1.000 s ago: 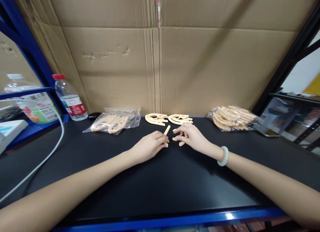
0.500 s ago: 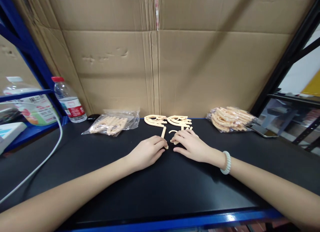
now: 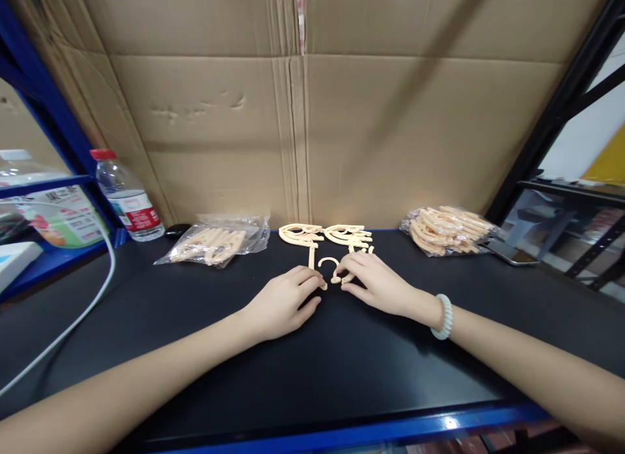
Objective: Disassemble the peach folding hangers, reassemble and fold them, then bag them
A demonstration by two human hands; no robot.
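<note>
My left hand lies low over the table, its fingers curled over a beige plastic strip that looks like a folding hanger arm. The thumb stays apart below, and a rounded end shows at the fingertips. Just to the right lies a beige hanger hook, open side downward. Beside it, my right hand has bent fingers on another beige hanger piece, mostly covered by the hand. Behind both hands sit two folded hangers, side by side. More beige ends poke out past the right knuckles.
A clear bag of beige pieces lies at the left, a fuller bag at the right beside a phone-like slab. A red-capped bottle stands at the left. A white cable crosses the table's left side. Cardboard walls the back.
The strip under my left hand has swung its far end to the left. The hook now shows more fully, and my right fingers have drawn slightly right and closer together. The view has shifted slightly.
</note>
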